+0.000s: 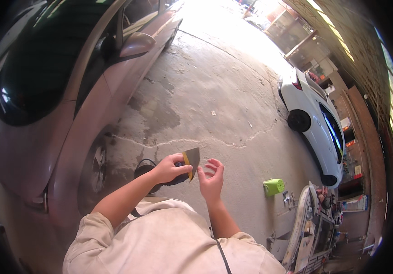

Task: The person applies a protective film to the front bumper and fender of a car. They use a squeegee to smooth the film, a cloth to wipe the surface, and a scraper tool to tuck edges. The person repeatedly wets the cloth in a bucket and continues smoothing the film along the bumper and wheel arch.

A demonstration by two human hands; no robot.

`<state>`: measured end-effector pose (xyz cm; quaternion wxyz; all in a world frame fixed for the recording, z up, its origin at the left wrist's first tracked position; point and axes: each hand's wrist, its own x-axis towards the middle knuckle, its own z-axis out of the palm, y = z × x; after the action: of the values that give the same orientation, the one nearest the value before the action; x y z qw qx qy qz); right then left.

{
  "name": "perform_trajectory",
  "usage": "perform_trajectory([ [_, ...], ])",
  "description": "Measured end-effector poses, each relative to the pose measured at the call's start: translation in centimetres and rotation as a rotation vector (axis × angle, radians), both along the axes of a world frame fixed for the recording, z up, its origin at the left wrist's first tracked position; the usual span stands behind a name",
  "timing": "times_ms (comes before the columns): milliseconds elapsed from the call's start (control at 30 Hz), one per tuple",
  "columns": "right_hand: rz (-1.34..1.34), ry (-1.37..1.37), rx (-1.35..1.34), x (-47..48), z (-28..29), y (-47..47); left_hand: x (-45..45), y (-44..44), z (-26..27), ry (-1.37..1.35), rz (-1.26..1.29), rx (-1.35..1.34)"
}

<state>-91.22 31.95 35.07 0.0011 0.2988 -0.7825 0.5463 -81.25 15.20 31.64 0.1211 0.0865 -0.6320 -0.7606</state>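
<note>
My left hand (172,169) grips a flat metal spreader blade (193,159) with a yellow strip along one edge, the thumb lying across it. Just right of the blade is my right hand (212,178), palm turned towards it and fingers curled but apart, with nothing in them. The right thumb is close to the blade; whether it touches cannot be told. Below my left hand, a dark round container (145,170) with a thin handle shows partly behind the forearm. Dark shapes under the hands are too shaded to name.
A mauve car (90,137) stands close on my left, its wing mirror (138,44) sticking out. A white car (314,130) is parked to the right. On the concrete floor (213,102) are a crack, damp stains and a green plastic bucket (274,187). Car parts (299,222) lie at lower right.
</note>
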Motion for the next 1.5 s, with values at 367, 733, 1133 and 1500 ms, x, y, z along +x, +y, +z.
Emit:
perform_trajectory([
  [367, 0.549, -0.675, -0.239, -7.0, -2.4, 8.6, -2.7, 8.7, 2.3, -0.064, 0.075, -0.326],
  [733, 0.227, -1.132, -0.517, -11.8, -5.8, 13.8, -4.3, 14.7, -0.9, -0.31, 0.258, -0.132],
  [1133, 0.411, -1.116, -0.675, -14.4, -3.7, 17.6, -4.7, 15.8, -0.6, -0.287, 0.27, 0.008],
  [1500, 0.852, -1.383, -0.805, -12.7, 0.4, 18.7, -7.7, 16.1, 1.2, -0.257, -0.183, 0.01],
])
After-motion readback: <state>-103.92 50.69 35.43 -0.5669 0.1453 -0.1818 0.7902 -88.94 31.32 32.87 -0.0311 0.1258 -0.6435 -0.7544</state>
